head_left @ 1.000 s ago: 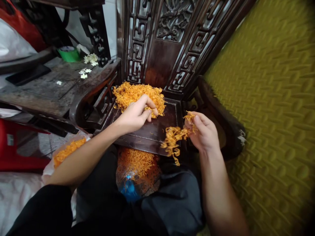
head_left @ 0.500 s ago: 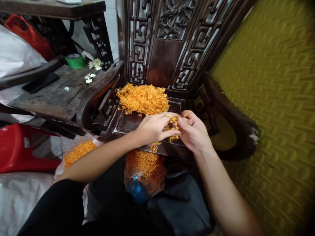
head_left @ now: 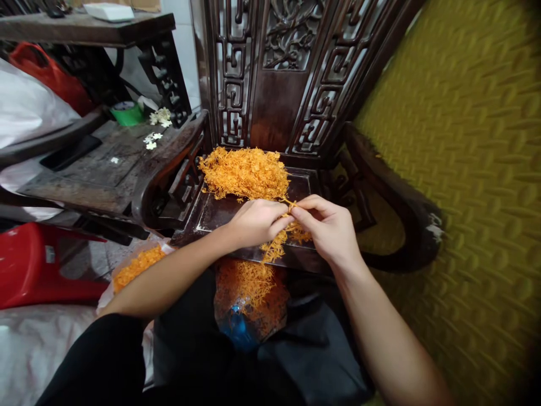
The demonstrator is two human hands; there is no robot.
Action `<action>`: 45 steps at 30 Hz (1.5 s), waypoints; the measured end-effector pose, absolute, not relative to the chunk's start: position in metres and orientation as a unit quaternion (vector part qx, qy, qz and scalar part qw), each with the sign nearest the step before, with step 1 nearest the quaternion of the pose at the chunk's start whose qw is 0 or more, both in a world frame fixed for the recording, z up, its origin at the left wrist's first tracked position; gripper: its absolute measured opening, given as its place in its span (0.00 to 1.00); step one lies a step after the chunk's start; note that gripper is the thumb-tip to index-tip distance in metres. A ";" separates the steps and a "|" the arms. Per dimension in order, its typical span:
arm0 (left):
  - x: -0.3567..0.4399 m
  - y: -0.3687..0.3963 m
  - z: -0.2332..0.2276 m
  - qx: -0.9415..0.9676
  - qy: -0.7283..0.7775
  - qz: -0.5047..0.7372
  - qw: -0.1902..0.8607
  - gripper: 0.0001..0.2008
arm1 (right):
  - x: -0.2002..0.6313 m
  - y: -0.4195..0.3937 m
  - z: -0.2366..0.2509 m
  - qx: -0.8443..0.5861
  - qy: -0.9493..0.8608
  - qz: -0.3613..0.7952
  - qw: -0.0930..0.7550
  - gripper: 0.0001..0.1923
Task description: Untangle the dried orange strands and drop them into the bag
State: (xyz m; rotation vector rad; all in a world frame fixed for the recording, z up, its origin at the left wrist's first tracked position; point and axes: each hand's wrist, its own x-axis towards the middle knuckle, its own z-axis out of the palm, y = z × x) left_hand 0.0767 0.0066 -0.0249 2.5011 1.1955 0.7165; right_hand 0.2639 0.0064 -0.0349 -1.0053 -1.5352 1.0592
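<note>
My left hand (head_left: 257, 221) and my right hand (head_left: 333, 228) meet over the front of a dark wooden chair seat (head_left: 300, 183), fingertips pinched together. Between them they grip a thin orange branching strand (head_left: 289, 202), which looks like plastic flower pieces. Linked orange pieces (head_left: 274, 248) hang below my left hand over the seat's edge. More loose orange pieces (head_left: 299, 232) lie beneath my hands. Behind my left hand rests a big heap of orange pieces (head_left: 245, 173). On my lap sits a see-through bag (head_left: 239, 327), bluish at the bottom, with orange pieces in it.
The carved chair back (head_left: 279, 101) rises behind the heap, with a curved armrest (head_left: 397, 197) at the right. Another bag of orange pieces (head_left: 137, 268) stands lower left, near a red stool (head_left: 25, 265). Green tape (head_left: 127, 114) and pale flowers (head_left: 160, 117) lie on the left chair.
My fingers have drawn closer together and now pinch the strand tightly. My left hand has shifted slightly left, and a longer run of orange pieces shows below it.
</note>
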 end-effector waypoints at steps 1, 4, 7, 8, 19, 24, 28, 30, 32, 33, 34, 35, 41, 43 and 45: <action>0.077 0.006 -0.020 0.857 0.422 0.245 0.166 0.16 | 0.264 0.010 -0.036 -0.429 -0.623 0.427 0.495 0.07; 0.076 -0.005 -0.001 0.823 0.415 0.240 0.306 0.19 | 0.276 0.030 -0.042 -0.475 -0.530 0.423 0.560 0.12; 0.074 -0.020 0.009 0.758 0.345 0.221 0.507 0.21 | 0.300 0.053 -0.048 -0.500 -0.360 0.406 0.675 0.18; 0.073 -0.023 0.009 0.730 0.333 0.220 0.554 0.21 | 0.307 0.057 -0.049 -0.492 -0.339 0.417 0.684 0.20; 0.069 0.003 -0.003 0.611 0.436 0.410 0.517 0.19 | 0.289 0.037 -0.041 -0.380 -0.393 0.641 0.539 0.18; 0.079 0.002 -0.015 0.723 0.464 0.341 0.382 0.18 | 0.282 0.030 -0.036 -0.351 -0.409 0.641 0.546 0.26; 0.087 0.006 -0.033 0.802 0.465 0.285 0.244 0.22 | 0.272 0.022 -0.036 -0.334 -0.437 0.634 0.544 0.29; 0.088 0.008 -0.036 0.818 0.457 0.279 0.209 0.22 | 0.270 0.021 -0.035 -0.337 -0.448 0.627 0.542 0.26; 0.086 0.009 -0.035 0.813 0.464 0.292 0.197 0.21 | 0.270 0.021 -0.034 -0.337 -0.452 0.624 0.541 0.21; 0.084 0.010 -0.034 0.804 0.474 0.304 0.192 0.22 | 0.271 0.021 -0.033 -0.334 -0.448 0.628 0.541 0.20; 0.082 0.012 -0.033 0.794 0.485 0.316 0.186 0.23 | 0.272 0.022 -0.032 -0.329 -0.440 0.635 0.543 0.19; 0.080 0.013 -0.032 0.785 0.494 0.326 0.181 0.25 | 0.273 0.022 -0.030 -0.323 -0.430 0.643 0.545 0.18; 0.081 0.020 -0.043 0.804 0.486 0.244 0.240 0.15 | 0.278 0.020 -0.023 -0.281 -0.456 0.614 0.579 0.12; 0.084 0.019 -0.045 0.804 0.481 0.210 0.279 0.12 | 0.281 0.020 -0.023 -0.287 -0.473 0.574 0.604 0.10; 0.085 0.016 -0.042 0.808 0.479 0.196 0.282 0.11 | 0.285 0.023 -0.025 -0.293 -0.477 0.548 0.621 0.08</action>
